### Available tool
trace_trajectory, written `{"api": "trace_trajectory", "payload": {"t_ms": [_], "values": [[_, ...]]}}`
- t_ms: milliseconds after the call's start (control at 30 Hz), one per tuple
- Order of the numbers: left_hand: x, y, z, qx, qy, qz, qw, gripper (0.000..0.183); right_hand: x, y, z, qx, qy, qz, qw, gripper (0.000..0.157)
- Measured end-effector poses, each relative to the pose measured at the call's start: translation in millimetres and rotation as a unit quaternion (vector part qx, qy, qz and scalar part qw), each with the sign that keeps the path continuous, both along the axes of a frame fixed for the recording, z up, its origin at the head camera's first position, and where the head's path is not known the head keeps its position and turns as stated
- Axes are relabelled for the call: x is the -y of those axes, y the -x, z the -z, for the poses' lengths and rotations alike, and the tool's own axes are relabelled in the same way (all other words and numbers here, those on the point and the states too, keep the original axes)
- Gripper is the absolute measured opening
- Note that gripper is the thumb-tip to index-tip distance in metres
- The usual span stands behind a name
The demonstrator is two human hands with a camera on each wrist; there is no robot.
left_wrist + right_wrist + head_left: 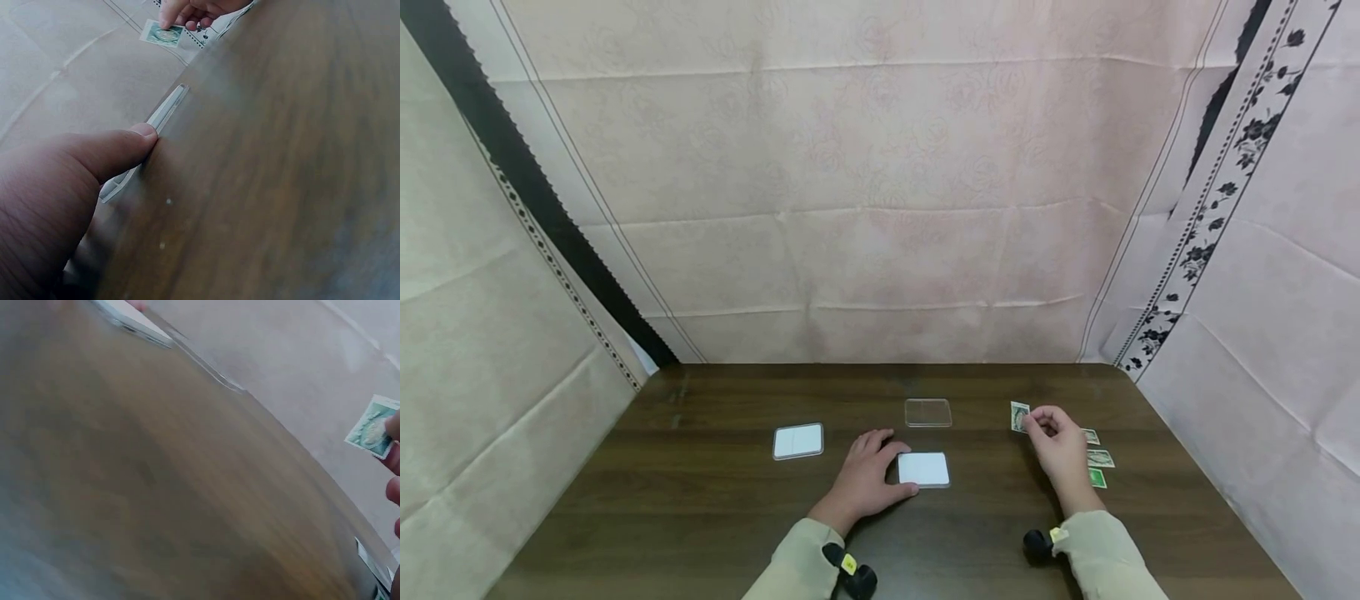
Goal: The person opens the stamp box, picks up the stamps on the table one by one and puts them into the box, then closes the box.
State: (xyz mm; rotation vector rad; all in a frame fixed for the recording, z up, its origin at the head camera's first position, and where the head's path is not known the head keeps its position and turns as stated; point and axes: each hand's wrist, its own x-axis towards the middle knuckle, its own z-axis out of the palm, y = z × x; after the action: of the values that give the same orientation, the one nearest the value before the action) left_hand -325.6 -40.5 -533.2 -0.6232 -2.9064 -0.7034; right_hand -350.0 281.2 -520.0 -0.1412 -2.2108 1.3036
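My right hand (1062, 454) pinches a small green-and-white postage stamp (1018, 414) between thumb and fingertips, held above the table's right side. Its engraved picture shows in the right wrist view, where the stamp (367, 432) stands tilted. My left hand (867, 479) holds a shallow clear case with a white top surface (925, 468) by its left end, thumb along the near edge and fingers at the far corner. In the left wrist view the thumb (122, 150) presses the case's side. What lies inside the case cannot be made out.
A clear, flat tray or lid (927, 412) lies behind the held case. A similar white-topped case (798, 441) is at the left. Beside my right hand lie more stamps (1101, 459), one of them bright green (1097, 478). Pale cloth (880, 183) hangs behind the brown table (715, 517).
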Motion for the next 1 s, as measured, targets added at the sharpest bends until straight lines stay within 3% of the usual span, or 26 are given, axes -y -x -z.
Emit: {"api": "trace_trajectory", "payload": {"t_ms": [167, 333, 767, 1000], "values": [[0.3, -0.4, 0.4, 0.001, 0.0, -0.001, 1.0, 0.06, 14.2, -3.5, 1.5, -0.027, 0.018, -0.003, 0.999, 0.014], [0.7, -0.9, 0.5, -0.001, -0.002, 0.001, 1.0, 0.06, 33.2, -9.0, 3.8, -0.029, 0.031, -0.03, 0.999, 0.012], [-0.4, 1.4, 2.2, -0.013, 0.0, 0.004, 0.9999, 0.06, 81.2, -30.1, 1.8, 0.044, 0.067, -0.146, 0.986, 0.015], [-1.2, -1.2, -2.5, -0.003, 0.0, -0.003, 1.0, 0.059, 98.5, -34.8, 2.5, 0.069, 0.072, -0.182, 0.978, 0.01]]}}
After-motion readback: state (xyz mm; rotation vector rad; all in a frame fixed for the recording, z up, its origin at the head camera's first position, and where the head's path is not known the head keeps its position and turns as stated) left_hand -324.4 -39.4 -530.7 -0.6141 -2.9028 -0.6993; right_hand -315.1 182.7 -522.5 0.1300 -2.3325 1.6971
